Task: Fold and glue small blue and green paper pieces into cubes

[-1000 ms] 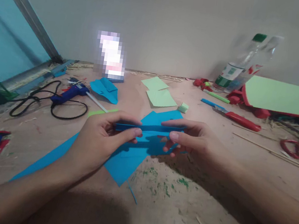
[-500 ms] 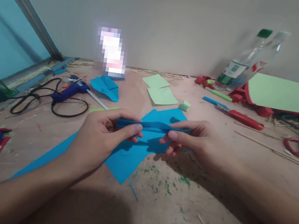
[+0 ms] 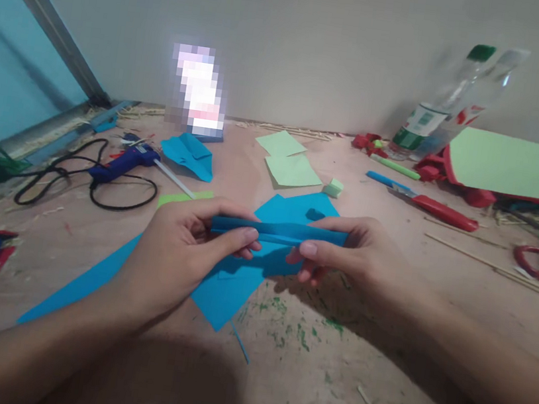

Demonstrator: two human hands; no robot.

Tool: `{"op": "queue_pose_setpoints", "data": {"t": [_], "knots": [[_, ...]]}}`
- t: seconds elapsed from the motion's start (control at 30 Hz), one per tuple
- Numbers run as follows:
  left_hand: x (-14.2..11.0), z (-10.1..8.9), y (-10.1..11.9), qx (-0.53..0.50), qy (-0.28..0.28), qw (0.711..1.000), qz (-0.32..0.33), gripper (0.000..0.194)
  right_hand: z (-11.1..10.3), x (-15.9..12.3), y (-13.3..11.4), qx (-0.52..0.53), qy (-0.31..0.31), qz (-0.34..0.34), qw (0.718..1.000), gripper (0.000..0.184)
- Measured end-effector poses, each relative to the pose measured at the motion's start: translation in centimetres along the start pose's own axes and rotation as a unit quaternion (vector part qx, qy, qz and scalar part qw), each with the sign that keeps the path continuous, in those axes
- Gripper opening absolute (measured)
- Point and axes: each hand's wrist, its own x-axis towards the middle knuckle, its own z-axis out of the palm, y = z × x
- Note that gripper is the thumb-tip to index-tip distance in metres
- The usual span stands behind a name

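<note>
A narrow folded strip of blue paper (image 3: 280, 231) is stretched level between my two hands. My left hand (image 3: 199, 232) pinches its left end, thumb in front and fingers behind. At the other end my right hand (image 3: 336, 248) grips it the same way. Below the strip, flat blue paper sheets (image 3: 231, 297) lie on the table, partly covered by my hands and their shadow. Another blue sheet (image 3: 82, 286) runs beneath my left forearm. A thin blue sliver of paper (image 3: 240, 342) rests nearer to me.
Behind my hands lie pale green paper squares (image 3: 293, 170) and a small green folded block (image 3: 333, 187). A blue glue gun (image 3: 124, 165) with a black cord is at left. To the right are a red-handled knife (image 3: 443, 212), bottles (image 3: 417, 129) and red scissors (image 3: 534, 263).
The blue strip has tilted so more of its face shows, and it looks flatter and straighter. Both hands keep their pinch, with the right thumb shifted slightly. The view has moved a little.
</note>
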Motion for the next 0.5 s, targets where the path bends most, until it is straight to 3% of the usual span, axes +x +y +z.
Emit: {"op": "queue_pose_setpoints", "data": {"t": [0.5], "knots": [[0.99, -0.53, -0.20, -0.033, -0.053, 0.997, -0.049, 0.005, -0.37, 0.35, -0.84, -0.012, 0.024, 0.012, 1.000, 0.026]]}}
